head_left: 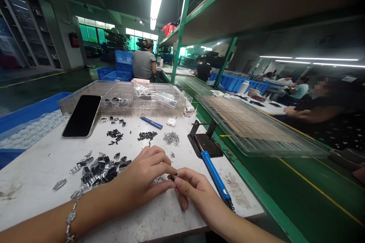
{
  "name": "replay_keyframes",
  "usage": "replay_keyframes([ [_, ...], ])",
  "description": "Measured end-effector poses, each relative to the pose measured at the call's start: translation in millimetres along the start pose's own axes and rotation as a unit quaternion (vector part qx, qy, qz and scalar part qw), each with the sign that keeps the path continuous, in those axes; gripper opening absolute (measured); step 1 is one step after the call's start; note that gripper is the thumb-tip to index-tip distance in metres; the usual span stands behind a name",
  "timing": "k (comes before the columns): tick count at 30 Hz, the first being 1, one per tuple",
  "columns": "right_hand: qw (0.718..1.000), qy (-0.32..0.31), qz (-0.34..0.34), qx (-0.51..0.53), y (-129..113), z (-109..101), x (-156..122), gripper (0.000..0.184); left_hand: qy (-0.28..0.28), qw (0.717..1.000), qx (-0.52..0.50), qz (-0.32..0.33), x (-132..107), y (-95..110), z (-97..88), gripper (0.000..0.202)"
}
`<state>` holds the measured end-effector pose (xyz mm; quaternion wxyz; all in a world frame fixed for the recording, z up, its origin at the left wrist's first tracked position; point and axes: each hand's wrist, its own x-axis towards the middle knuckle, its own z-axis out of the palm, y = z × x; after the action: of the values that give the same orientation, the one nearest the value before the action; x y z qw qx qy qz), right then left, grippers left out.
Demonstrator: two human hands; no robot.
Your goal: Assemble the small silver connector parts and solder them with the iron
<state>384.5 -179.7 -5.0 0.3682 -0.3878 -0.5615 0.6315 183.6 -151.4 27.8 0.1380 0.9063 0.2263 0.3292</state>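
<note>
The small dark metal clip (175,176) is sitting right between both sets of fingertips, just above the white worktable (42,167) near its front edge; the left hand (145,176) is pinching it from one side, thumb and forefinger closed on it, and the right hand (195,191) is meeting it from the other, fingers curled and gripping the same piece, which looks like a hold for bracing something this tiny.

Going from big to small now: the clear compartment tray (125,93) is lying along the far edge, a smartphone (82,115) leaning against it face up; a second clear tray (256,129) is lying on the green conveyor to the right, off the table; the blue-handled tool (216,176) is lying angled beside the right hand, its tip on a black jig (205,142), seemingly kept close for a quick grab; the heap of black and silver parts (98,169) is sitting just beside the left wrist, within easy reach; springs (171,138) are lying farther back.

Open room is lying left of the heap; the table's right edge is running close beside the right forearm.
</note>
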Motion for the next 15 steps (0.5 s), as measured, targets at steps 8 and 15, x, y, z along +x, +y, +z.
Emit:
replay_keyframes([
  [8,1.0,-0.018,0.012,-0.001,-4.7,1.0,-2.2,0.032,-0.023,1.0,-0.016,-0.003,2.1,-3.1,-5.0,0.011],
  [15,0.999,-0.027,0.02,-0.017,-1.3,2.6,-1.3,0.034,-0.007,0.985,0.141,0.102,1.5,-3.5,-4.6,0.009],
])
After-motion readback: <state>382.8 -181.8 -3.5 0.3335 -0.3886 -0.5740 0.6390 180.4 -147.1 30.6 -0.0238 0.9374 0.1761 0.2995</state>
